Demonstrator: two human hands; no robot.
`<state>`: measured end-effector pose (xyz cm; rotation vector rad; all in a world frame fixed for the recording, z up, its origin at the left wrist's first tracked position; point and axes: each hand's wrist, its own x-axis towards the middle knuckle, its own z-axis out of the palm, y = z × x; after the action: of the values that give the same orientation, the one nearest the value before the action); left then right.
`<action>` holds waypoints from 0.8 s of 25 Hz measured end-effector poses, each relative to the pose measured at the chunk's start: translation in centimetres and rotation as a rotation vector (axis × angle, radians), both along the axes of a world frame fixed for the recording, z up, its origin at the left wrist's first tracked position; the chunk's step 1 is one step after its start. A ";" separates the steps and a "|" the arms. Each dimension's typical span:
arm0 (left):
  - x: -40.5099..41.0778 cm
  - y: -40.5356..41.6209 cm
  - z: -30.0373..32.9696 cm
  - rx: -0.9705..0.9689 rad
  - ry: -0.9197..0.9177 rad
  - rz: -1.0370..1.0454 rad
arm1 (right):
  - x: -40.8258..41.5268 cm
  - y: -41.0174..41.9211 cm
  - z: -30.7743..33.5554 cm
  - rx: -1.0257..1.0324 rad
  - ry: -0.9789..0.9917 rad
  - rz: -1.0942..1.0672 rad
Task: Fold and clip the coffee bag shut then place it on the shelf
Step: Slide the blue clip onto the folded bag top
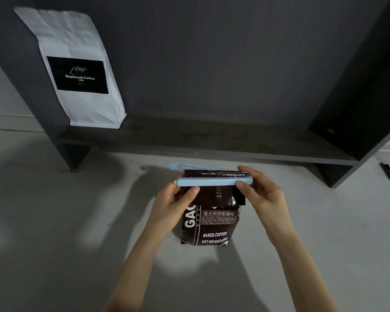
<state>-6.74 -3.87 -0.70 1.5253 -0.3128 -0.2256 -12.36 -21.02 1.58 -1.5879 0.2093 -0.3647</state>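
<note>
Head view, frame centre: left hand (175, 199) and right hand (260, 192) pinch pale-blue plastic clip (214, 182), unclosed, over folded dark-brown foil coffee bag (212, 224); shelving remains.

I count two coffee bags: one dark bag (212, 221) out front, one white bag (77, 66) on the shelf. One blue clip (212, 181). One shelf (212, 140). Two hands in view, left hand (171, 206) and right hand (263, 194). One small black item (388, 171) far right, can't identify it.
</note>
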 end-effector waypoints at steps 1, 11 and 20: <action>0.0 0.0 0.0 0.003 0.000 0.004 | 0.1 0.1 0.0 0.003 0.001 0.002; -0.1 -0.1 0.2 0.011 -0.005 -0.002 | 0.1 -0.1 0.0 -0.047 0.006 -0.001; -0.1 0.1 0.2 0.045 -0.022 -0.006 | 0.2 -0.2 -0.4 -0.072 0.013 -0.027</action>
<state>-6.81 -3.75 -0.52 1.5723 -0.3311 -0.2219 -12.16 -21.19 1.14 -1.6598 0.2299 -0.3864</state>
